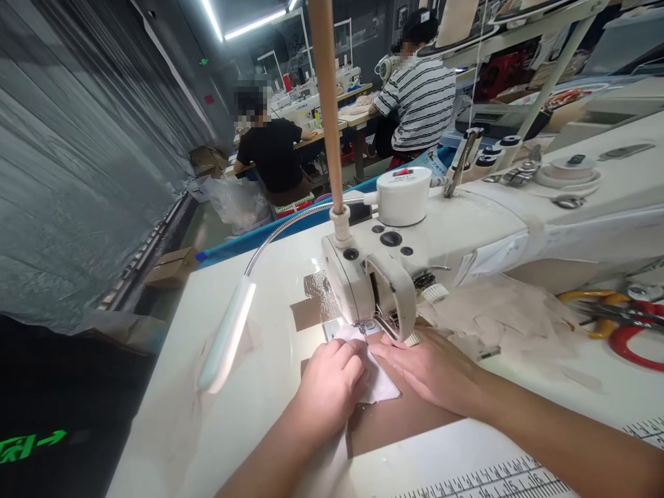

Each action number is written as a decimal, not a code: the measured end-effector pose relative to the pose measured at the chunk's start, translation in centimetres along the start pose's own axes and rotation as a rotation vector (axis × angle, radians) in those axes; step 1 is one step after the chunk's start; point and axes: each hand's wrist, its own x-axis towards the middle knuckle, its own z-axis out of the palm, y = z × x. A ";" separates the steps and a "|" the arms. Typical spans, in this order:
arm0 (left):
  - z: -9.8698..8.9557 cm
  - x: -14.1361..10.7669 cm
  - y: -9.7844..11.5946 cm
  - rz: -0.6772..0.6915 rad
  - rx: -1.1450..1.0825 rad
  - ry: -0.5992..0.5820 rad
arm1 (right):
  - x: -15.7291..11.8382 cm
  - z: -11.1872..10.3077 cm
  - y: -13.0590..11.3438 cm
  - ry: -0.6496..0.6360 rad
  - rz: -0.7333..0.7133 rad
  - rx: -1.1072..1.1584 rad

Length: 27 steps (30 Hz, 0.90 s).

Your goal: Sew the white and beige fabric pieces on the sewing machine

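A small piece of white fabric (381, 384) lies under the needle area of a white sewing machine (347, 277). My left hand (335, 380) rests on its left side, fingers curled and pressed together over the cloth. On the other side, my right hand (430, 366) lies flat with fingers stretched toward the needle, touching the fabric's right edge. Part of that hand is behind the machine's guard. Beneath the cloth is a brown surface (404, 422). The fingers hide where the fabric meets the presser foot.
A gooseneck lamp (228, 339) glows left of the machine head. Beige fabric scraps (498, 311) and red-handled scissors (630, 346) lie to the right. A printed ruler (519, 477) runs along the front edge. Two people sit at other machines behind.
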 end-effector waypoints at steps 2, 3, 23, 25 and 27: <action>0.1 0.0 0.0 -0.008 0.001 -0.009 | 0.0 0.1 0.0 -0.009 -0.018 -0.016; 0.1 0.1 0.0 -0.012 -0.002 -0.018 | 0.0 0.1 0.0 -0.013 -0.025 -0.023; 0.6 0.5 -0.1 -0.191 -0.315 0.145 | 0.6 0.0 -0.2 -0.003 0.100 0.013; 0.5 0.5 -0.2 -0.199 -0.355 0.147 | 0.6 0.0 -0.3 0.006 0.104 0.013; 0.5 0.4 -0.3 -0.205 -0.380 0.151 | 0.7 0.0 -0.3 0.010 0.105 0.036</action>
